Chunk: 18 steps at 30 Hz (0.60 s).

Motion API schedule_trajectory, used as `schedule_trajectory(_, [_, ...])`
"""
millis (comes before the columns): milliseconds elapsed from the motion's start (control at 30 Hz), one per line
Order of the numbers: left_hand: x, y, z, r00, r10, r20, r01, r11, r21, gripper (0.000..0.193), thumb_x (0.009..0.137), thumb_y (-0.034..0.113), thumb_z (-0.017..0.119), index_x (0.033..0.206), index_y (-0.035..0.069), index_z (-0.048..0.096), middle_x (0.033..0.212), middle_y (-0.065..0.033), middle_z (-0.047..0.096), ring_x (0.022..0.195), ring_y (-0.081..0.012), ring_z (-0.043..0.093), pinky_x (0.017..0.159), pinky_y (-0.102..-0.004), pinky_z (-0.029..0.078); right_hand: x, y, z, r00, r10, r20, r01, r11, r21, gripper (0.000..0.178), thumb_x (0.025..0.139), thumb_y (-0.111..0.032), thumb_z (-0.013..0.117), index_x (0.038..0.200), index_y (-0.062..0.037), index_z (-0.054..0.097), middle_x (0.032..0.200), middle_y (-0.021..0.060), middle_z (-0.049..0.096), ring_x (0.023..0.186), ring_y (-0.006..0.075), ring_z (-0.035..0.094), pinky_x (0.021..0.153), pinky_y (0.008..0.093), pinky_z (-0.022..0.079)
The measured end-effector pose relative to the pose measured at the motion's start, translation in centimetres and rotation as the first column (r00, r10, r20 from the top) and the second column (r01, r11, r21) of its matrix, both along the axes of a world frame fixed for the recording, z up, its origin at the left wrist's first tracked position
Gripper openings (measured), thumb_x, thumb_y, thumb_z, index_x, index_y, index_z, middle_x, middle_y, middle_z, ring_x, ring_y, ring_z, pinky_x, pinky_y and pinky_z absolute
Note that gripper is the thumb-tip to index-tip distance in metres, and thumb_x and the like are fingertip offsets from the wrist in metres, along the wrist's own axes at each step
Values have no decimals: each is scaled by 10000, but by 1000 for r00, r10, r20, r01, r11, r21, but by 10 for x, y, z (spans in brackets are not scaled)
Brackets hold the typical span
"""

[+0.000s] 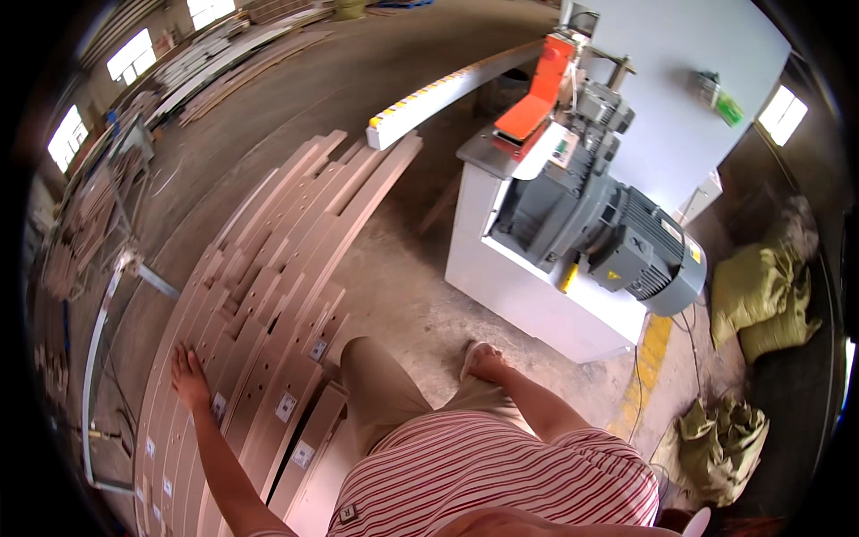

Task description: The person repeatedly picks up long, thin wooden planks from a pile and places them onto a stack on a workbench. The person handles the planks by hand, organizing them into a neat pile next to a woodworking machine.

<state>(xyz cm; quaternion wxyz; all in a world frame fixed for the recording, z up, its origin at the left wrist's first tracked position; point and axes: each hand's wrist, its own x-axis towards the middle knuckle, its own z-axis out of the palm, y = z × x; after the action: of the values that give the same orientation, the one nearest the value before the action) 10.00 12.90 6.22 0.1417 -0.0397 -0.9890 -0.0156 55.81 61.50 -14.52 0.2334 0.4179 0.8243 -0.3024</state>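
My left hand point(189, 381) lies flat on a broad stack of brown boards point(259, 349), its fingers stretched out and nothing in them. The boards run lengthwise side by side with staggered ends, and several have small holes. A white label point(218, 407) sits on the boards just beside that hand. My right hand point(485, 362) is low in front of my right knee, away from the boards. Its fingers point away from me and are too small and bunched to make out; a pale patch shows at their edge.
At the right stands a white machine cabinet point(537, 304) with a grey motor point(640, 246) and an orange guard point(541, 89). A long white rail point(420, 109) reaches the boards' far end. Sacks point(720, 452) and a cable lie at right. A metal frame point(103, 331) stands left.
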Motion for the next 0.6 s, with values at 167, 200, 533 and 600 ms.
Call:
schedule_trajectory(167, [-5,-5,-5,999,0,-42,0,1000,11,519,993,501,327,1420,228,437,1444,-33,445,1331,-263,394,1071,-474,300,2,1,-13,999,37,30,-37,999,-7,714,761,-505,612,1407,-263,429,1529,138,225,1381,451,237,1057,580,348])
schedule_trajectory(200, [-6,-6,-6,999,6,-52,-5,1000,8,511,993,494,331,1411,225,449,1434,-33,456,1320,-267,406,1065,-475,309,2,1,-15,999,30,25,-30,1000,-8,722,758,-506,615,1411,-267,422,1528,139,224,1380,455,235,1056,582,346])
schedule_trajectory(533, [-2,-5,-5,993,-28,-113,25,999,-27,470,996,445,369,1378,198,488,1391,-47,493,1251,-293,463,1015,-470,370,3,3,-30,997,56,48,-55,998,-9,795,730,-550,646,1431,-284,384,1558,162,144,1386,480,200,1073,597,304])
schedule_trajectory(600, [-6,-11,-9,989,-38,-141,32,998,-45,468,995,437,375,1375,191,491,1387,-56,495,1246,-295,465,1013,-470,372,1,3,-32,997,53,59,-53,999,-6,803,728,-554,651,1436,-299,374,1565,157,128,1394,471,187,1075,596,301])
